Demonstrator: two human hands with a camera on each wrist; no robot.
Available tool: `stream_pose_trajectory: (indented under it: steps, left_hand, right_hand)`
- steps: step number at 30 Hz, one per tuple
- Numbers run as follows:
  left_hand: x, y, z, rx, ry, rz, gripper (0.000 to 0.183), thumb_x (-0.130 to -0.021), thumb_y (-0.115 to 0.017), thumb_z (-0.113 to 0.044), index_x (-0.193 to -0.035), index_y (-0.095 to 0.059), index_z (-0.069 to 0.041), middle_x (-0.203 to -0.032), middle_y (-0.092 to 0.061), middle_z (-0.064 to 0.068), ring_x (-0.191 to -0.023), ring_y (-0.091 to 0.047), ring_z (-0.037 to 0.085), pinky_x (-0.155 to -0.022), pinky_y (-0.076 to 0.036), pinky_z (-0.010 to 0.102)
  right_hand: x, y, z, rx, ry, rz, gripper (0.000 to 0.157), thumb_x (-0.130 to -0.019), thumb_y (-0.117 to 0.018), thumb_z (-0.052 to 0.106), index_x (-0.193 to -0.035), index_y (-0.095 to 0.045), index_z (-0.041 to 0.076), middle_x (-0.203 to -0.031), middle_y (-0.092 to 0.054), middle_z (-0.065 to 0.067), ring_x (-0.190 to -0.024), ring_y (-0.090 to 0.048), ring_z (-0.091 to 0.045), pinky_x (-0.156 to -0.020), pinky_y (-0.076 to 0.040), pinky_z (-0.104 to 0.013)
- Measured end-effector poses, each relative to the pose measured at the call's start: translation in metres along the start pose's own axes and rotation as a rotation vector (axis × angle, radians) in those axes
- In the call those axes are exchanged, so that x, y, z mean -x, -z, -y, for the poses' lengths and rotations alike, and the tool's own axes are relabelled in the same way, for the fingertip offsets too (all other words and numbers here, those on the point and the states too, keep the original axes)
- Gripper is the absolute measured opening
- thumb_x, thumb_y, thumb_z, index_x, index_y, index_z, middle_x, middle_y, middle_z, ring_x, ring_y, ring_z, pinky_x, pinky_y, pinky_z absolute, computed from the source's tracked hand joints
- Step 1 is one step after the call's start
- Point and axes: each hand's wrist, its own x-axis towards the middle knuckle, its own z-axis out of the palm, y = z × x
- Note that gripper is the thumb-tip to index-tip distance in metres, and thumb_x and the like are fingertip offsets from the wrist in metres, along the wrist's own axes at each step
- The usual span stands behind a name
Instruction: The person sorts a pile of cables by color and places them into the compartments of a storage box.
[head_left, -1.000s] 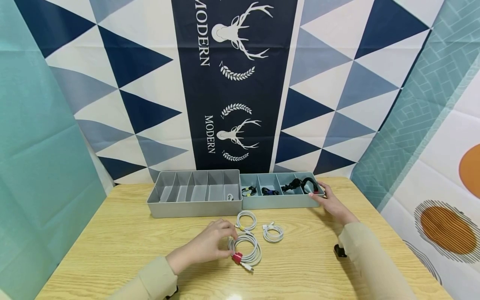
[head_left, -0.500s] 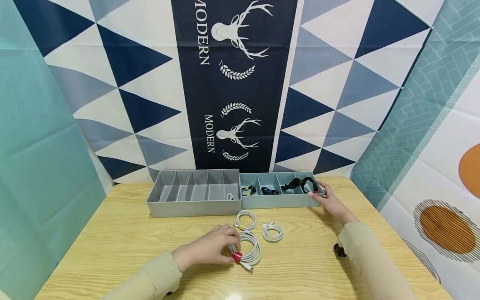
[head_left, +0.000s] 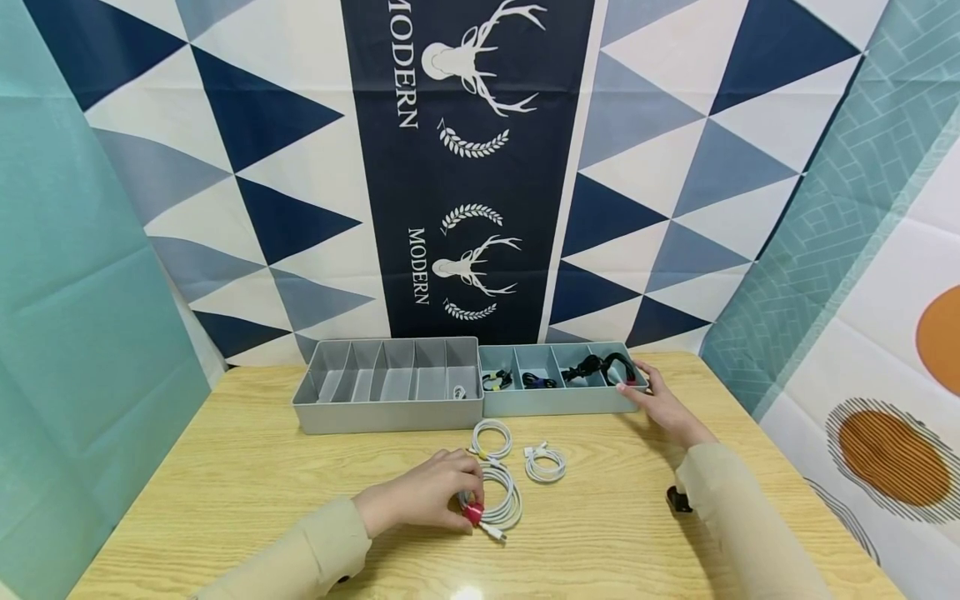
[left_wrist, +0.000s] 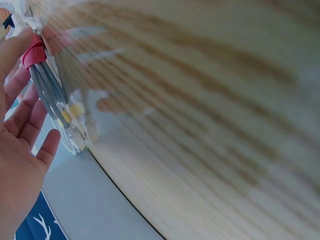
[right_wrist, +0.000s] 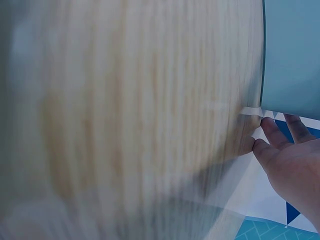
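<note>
A large coil of pale grey cable [head_left: 513,498] with a red strap [head_left: 472,512] lies on the table. My left hand [head_left: 426,492] pinches it at the strap between thumb and fingers; in the left wrist view the thumb lies against the red strap [left_wrist: 33,52]. Just behind it is a smaller white cable coil [head_left: 509,440] with a yellow tie, and to the right another white cable coil [head_left: 553,478]. My right hand [head_left: 663,408] rests its fingers at the right end of the blue-grey divided box [head_left: 558,404], seen beside the box wall [right_wrist: 295,55] in the right wrist view.
A grey divided box [head_left: 390,417] stands left of the blue-grey one, with a small white cable in its right compartment. Bundled black cables [head_left: 583,369] lie in the blue-grey box's compartments. Patterned cloth [head_left: 300,167] hangs behind the wooden table [head_left: 225,467].
My left hand has moved slightly right and its fingers have closed in on the red strap of the large cable coil. My right hand has stayed at the box end.
</note>
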Motion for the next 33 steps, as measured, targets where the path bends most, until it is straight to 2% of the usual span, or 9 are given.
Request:
stream_pose_trajectory:
  steps: [12, 19, 33]
  left_hand:
    - [-0.002, 0.001, 0.0, -0.017, -0.028, 0.006, 0.023, -0.067, -0.073, -0.043, -0.081, -0.061, -0.029, -0.094, -0.05, -0.014, -0.09, -0.04, 0.001, -0.076, -0.032, 0.019]
    - [-0.003, 0.002, -0.001, -0.024, -0.02, 0.023, 0.022, -0.067, -0.074, -0.041, -0.08, -0.06, -0.03, -0.093, -0.048, -0.016, -0.091, -0.04, 0.001, -0.076, -0.032, 0.018]
    - [-0.002, 0.014, -0.007, -0.031, -0.013, 0.025, 0.023, -0.066, -0.074, -0.039, -0.081, -0.061, -0.028, -0.094, -0.051, -0.015, -0.092, -0.042, 0.001, -0.078, -0.034, 0.02]
  right_hand:
    - [0.0, -0.001, 0.0, -0.011, 0.004, 0.002, 0.092, -0.083, -0.052, 0.052, -0.143, 0.009, 0.019, -0.144, 0.009, -0.027, -0.129, -0.007, -0.049, -0.098, -0.012, -0.064]
    - [0.001, -0.001, 0.001, -0.011, 0.004, 0.001, 0.092, -0.083, -0.052, 0.052, -0.143, 0.009, 0.019, -0.144, 0.01, -0.027, -0.129, -0.006, -0.048, -0.098, -0.012, -0.064]
    - [0.001, -0.001, 0.0, -0.014, 0.012, -0.006, 0.091, -0.083, -0.053, 0.051, -0.143, 0.008, 0.018, -0.145, 0.008, -0.027, -0.129, -0.007, -0.048, -0.098, -0.012, -0.064]
